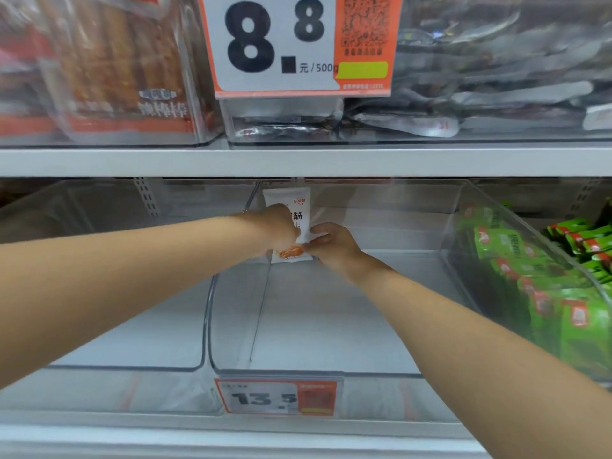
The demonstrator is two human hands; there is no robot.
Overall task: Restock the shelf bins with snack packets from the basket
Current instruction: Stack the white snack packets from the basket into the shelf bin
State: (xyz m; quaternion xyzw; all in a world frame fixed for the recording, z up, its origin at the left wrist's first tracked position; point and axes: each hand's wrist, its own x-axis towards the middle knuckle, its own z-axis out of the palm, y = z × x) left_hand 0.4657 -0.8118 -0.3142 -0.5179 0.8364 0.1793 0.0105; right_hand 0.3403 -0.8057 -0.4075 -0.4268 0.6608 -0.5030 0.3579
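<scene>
**Both hands on one white packet, way back in the middle bin**

So the right hand's fingers (324, 239) are pinched on the lower right edge of a white snack packet (287, 199), thumb up on top. The left hand (280, 228) is curled over the packet's left side. It's a bit blurry there, so I can only say it's gripping, not how each finger sits. The right hand (332, 243) is just beside it, the two nearly touching over the orange picture at the packet's bottom.

The packet stands upright, black lettering facing out, near the back of the clear bin (209, 326) in the middle of the lower shelf. Can't tell if its bottom edge touches the bin floor.

A 13.5 price tag (278, 397) is on that bin's front. The bin to the right is packed with green packets (563, 313). Up top: a big 8.8 price tag (275, 44), red packets (116, 67) on the left, silvery packets (496, 67) on the right.
</scene>
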